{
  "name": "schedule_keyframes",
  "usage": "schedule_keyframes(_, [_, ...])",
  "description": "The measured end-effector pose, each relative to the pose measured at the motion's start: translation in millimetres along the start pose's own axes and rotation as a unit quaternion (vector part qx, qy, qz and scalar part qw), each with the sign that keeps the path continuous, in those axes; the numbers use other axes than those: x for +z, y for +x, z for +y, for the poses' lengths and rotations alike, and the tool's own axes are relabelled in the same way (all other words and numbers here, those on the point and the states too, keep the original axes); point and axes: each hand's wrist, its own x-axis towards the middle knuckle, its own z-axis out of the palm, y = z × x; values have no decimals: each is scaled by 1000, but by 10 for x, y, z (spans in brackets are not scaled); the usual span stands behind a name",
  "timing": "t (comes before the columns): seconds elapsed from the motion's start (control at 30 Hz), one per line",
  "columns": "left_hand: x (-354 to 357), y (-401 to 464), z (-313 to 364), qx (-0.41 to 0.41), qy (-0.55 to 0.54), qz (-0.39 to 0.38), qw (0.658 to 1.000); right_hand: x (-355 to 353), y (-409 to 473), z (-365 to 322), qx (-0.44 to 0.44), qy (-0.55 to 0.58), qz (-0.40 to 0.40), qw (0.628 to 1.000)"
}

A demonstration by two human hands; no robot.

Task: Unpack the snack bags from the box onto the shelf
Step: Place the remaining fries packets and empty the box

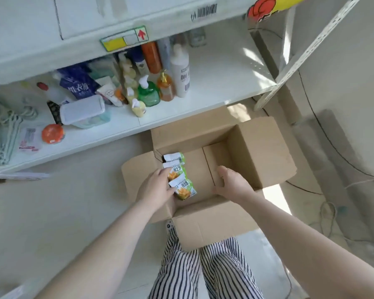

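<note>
On the pale floor, the cardboard box (257, 152) lies open; left hand (154, 187) grips snack bags (179, 178) at its nine o'clock wall, right hand (233, 182) hovers relaxed, holding nothing.

snack bags (177, 175) in box (257, 152), left side | box before shelf (214, 83) | bottles (156, 83) on shelf

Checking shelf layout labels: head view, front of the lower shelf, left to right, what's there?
Pale green hangers → orange round item → clear lidded plastic container → small yellow pump bottle → green pump bottle → orange pump bottle → tall white bottle. Items behind these overlap too much to order.
</note>
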Motion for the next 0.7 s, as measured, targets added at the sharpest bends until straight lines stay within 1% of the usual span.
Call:
schedule_keyframes(0.13, [639, 749, -169, 0, -36, -2, 999, 463, 861, 323, 1, 19, -13, 1000])
schedule_keyframes(0.2, [1023, 1113, -271, -16, -81, 0, 997, 766, 1287, 497, -6, 12, -27, 1000])
schedule_keyframes(0.3, [1713, 1516, -360, -72, -180, -9, 981, 1171, 1888, 753, -9, 9, -48, 999])
schedule_keyframes(0.4, [2410, 1719, -366, -149, -252, 4, 956, 1470, 2410, 961, -3, 26, -38, 999])
schedule_keyframes(0.47, [2856, 1828, -373, -226, -308, 11, 924, 1629, 2713, 1064, 1, 45, -28, 999])
schedule_keyframes(0.57, [3417, 1992, -403, -322, -420, 44, 847, 1840, 3100, 1150, -3, 76, -19, 997])
schedule_keyframes(0.7, [3863, 2206, -484, -421, -479, 77, 767, 2013, 3493, 1105, -10, 125, 1, 992])
